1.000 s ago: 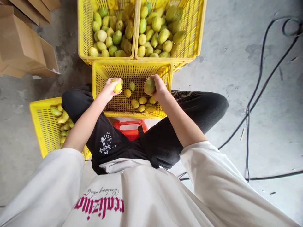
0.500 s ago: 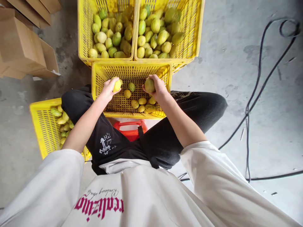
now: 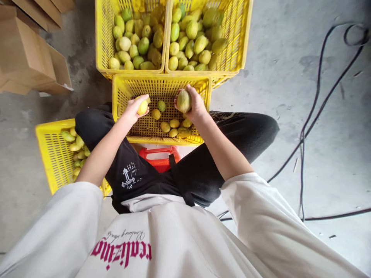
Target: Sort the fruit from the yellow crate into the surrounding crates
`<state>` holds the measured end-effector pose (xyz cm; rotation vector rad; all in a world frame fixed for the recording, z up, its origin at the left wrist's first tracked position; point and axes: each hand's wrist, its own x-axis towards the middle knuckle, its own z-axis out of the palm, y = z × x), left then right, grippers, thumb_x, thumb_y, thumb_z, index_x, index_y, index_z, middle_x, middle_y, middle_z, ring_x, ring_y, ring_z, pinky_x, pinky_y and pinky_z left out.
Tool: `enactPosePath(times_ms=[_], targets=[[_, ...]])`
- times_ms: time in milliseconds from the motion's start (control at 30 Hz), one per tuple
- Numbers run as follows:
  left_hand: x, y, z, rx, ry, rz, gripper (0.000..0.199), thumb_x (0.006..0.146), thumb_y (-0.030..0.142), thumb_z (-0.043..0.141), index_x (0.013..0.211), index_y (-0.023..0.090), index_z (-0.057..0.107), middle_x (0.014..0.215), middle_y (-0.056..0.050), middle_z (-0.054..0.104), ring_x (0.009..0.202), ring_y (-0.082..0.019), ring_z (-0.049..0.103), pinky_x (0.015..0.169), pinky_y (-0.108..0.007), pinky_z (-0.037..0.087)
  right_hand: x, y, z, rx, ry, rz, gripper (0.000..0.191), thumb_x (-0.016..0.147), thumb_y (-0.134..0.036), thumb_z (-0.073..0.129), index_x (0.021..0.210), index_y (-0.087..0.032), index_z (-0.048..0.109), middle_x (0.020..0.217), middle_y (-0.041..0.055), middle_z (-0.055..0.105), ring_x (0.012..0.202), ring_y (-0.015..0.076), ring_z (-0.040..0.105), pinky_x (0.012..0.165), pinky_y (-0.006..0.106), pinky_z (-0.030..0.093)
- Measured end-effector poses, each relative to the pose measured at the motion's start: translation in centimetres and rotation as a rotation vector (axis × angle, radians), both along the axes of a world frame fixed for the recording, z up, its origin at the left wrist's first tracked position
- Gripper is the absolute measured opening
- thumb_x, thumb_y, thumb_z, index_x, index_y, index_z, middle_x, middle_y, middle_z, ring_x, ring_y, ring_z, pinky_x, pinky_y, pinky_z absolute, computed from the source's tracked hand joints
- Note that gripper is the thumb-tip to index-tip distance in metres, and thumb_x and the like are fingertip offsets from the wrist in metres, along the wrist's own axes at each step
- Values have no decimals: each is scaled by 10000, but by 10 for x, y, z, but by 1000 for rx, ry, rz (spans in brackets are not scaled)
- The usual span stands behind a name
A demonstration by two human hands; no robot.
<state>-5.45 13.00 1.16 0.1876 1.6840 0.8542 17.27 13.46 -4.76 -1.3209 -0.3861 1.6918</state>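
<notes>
Sat low over the near crate (image 3: 162, 82), knees to either side — close enough to reach its floor without stretching. Left hand (image 3: 131, 110) closed round a yellow fruit (image 3: 142, 107) in a full grip, just above the crate's left side. Right hand (image 3: 194, 104) wrapped a greener fruit (image 3: 183, 100), turned up toward the eye, apparently for inspection. Loose fruit (image 3: 174, 123) lay between the hands. Fuller crates (image 3: 133, 38) stood beyond; another crate (image 3: 55, 154) at left, within arm's reach.

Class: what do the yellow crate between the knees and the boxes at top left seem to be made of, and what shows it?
Yellow crate: probably moulded plastic, judging by its even glossy colour and regular lattice holes. Boxes: apparently brown matt corrugated cardboard, with folded flaps.
</notes>
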Motion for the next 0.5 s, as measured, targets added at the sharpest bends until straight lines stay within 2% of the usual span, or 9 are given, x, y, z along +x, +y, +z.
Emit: enactPosePath(times_ms=[100,200,300,400,500], targets=[[4,0,6,-6,14,37,488,854,490,1165,983,290,738,700,18,731,684,-219,794,635,-273,670,0,1,2,10,20,-3,700,929,-943,959,1051,-302,704,1064,48,810,1321,369,857,1078,570,791],[3,1,6,-2,14,77,455,892,543,1132,1002,294,767,715,7,724,750,-259,830,664,-311,702,0,2,-2,39,-3,-12,690,885,-898,1039,1145,-324,757,1038,17,792,1279,338,846,1073,540,787],[2,2,5,-3,-39,46,486,884,603,1126,974,299,757,670,1,687,701,-259,814,614,-298,664,0,0,-4,30,4,2,742,829,-868,1098,1212,-313,789,1019,11,772,1207,340,850,1080,561,792],[1,1,6,-22,-83,16,514,877,668,1097,966,313,735,613,12,648,630,-253,785,558,-284,611,-1,-2,1,-65,30,-10,693,846,-834,1102,1152,-313,764,974,6,752,1082,316,844,1069,561,810],[-1,-1,8,14,-61,-44,551,868,743,1070,963,325,722,586,19,626,600,-261,774,559,-311,625,-1,-3,14,-170,41,-32,598,918,-758,1079,1047,-319,694,939,-3,735,990,265,807,1046,495,825]])
